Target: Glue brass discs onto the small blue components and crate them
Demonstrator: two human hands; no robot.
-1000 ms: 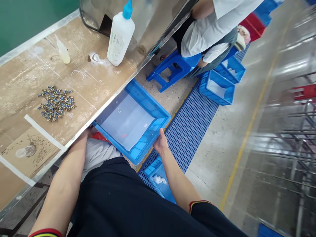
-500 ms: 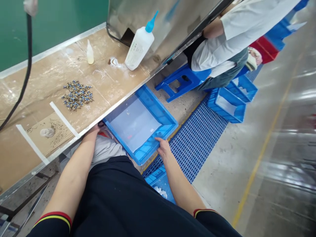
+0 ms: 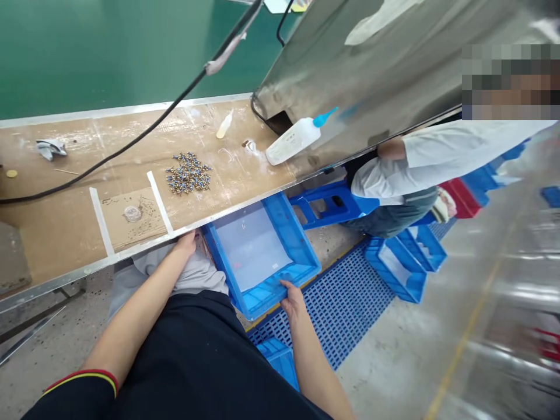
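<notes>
Both hands still on blue bin (image 3: pixel 301 259) — view swung left, bin unmoved.

Person was wearing a plain black short-sleeve top, looked pretty loose across the front. The left sleeve (image 3: pixel 83 382) ended in a ribbed cuff with a red band and a thin yellow stripe under it. Both forearms were bare, nothing on the wrists. Left hand (image 3: pixel 186 243) and right hand (image 3: pixel 292 294) had no gloves or rings showing.
</notes>
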